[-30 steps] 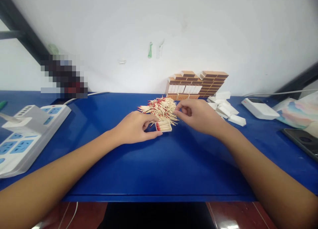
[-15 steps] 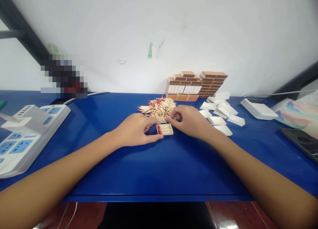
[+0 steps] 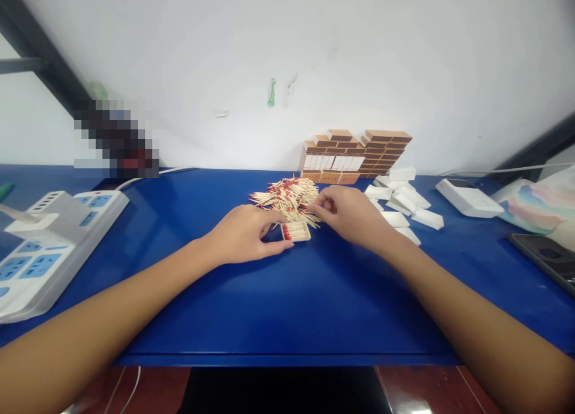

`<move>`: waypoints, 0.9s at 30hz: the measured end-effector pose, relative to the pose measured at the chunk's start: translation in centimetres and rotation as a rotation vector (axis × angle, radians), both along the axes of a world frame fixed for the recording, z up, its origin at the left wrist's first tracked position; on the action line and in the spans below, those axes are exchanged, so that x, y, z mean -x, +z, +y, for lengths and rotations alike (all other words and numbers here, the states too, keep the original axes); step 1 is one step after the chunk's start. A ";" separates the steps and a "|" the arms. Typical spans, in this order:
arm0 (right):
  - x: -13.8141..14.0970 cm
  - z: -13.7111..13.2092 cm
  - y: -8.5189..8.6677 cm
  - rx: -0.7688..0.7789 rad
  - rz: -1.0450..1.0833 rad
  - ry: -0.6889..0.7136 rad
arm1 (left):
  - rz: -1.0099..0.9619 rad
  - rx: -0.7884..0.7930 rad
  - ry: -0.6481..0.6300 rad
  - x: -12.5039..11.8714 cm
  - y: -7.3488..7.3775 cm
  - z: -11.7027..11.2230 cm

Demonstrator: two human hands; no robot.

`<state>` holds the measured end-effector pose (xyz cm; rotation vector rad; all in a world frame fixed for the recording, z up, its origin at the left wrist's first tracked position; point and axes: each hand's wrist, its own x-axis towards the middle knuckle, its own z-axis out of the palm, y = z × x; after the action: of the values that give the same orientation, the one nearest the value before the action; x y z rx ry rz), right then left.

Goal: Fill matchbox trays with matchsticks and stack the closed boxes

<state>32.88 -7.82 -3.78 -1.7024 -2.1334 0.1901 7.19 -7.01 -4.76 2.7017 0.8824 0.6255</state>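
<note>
A small white matchbox tray (image 3: 296, 231) half filled with red-tipped matches lies on the blue table (image 3: 287, 306). My left hand (image 3: 245, 234) rests beside it, fingers curled, thumb and fingertips touching the tray's left end. Just behind lies a loose heap of matches (image 3: 287, 196). My right hand (image 3: 353, 215) is at the heap's right edge, fingers pinched together on some matches.
Stacked brown matchbox sleeves (image 3: 357, 153) stand against the wall. Several white empty trays (image 3: 404, 201) lie right of my hand. A white power strip (image 3: 49, 237) is at the left; a white device (image 3: 469, 196) and a dark phone (image 3: 545, 252) at the right.
My right hand went from the heap down to the tray, then back up to the heap's edge. The left hand stayed on the tray, which shifted slightly.
</note>
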 end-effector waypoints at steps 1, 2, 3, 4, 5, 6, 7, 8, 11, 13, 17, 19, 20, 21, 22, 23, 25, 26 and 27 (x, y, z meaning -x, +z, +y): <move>-0.2 -0.1 0.4 -0.008 0.008 -0.006 | -0.010 -0.001 0.020 0.1 0.0 0.2; -0.4 -0.1 0.7 -0.014 0.019 -0.005 | -0.022 -0.002 0.042 0.1 0.0 0.3; -0.6 -0.2 1.1 -0.017 0.032 0.004 | -0.032 -0.003 0.062 0.2 0.0 0.4; -0.8 -0.3 1.3 -0.014 0.047 0.022 | -0.041 -0.002 0.078 0.2 0.0 0.5; -0.9 -0.4 1.5 -0.008 0.065 0.047 | -0.048 0.000 0.090 0.2 0.0 0.6; -0.9 -0.4 1.6 0.001 0.088 0.079 | -0.055 0.000 0.097 0.2 0.1 0.7; -0.9 -0.5 1.6 0.013 0.113 0.116 | -0.058 0.002 0.101 0.2 0.1 0.7; -0.9 -0.6 1.5 0.024 0.139 0.155 | -0.057 0.005 0.099 0.2 0.1 0.7; -0.6 -0.8 1.2 0.063 0.206 0.263 | -0.050 0.009 0.077 0.1 0.1 0.6; -0.4 -1.0 1.1 0.094 0.235 0.325 | -0.050 0.013 0.056 0.1 0.1 0.6; 0.2 -1.4 1.2 0.128 0.237 0.393 | -0.077 0.017 0.023 0.2 0.2 0.5; 0.4 -1.4 1.2 0.118 0.212 0.399 | -0.092 0.014 0.012 0.2 0.2 0.4; 0.4 -1.4 1.2 0.111 0.199 0.403 | -0.093 0.013 0.007 0.2 0.1 0.4; 0.4 -1.4 1.2 0.102 0.187 0.408 | -0.089 0.013 0.005 0.1 0.1 0.4; 0.4 -1.4 1.1 0.094 0.176 0.412 | -0.082 0.013 0.004 0.1 0.1 0.3; 0.4 -1.4 1.1 0.086 0.166 0.413 | -0.073 0.011 0.004 0.1 0.1 0.3; 0.3 -1.4 1.0 0.070 0.151 0.410 | -0.058 0.006 0.006 0.1 0.1 0.3; 0.3 -1.4 1.1 0.063 0.149 0.404 | -0.057 0.006 0.008 0.1 0.1 0.3; 0.3 -1.4 1.1 0.057 0.152 0.399 | -0.059 0.008 0.009 0.1 0.1 0.3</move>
<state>32.60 -9.21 -2.71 -1.2277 -2.3457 0.4801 7.11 -6.75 -4.63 2.6588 0.8813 0.6979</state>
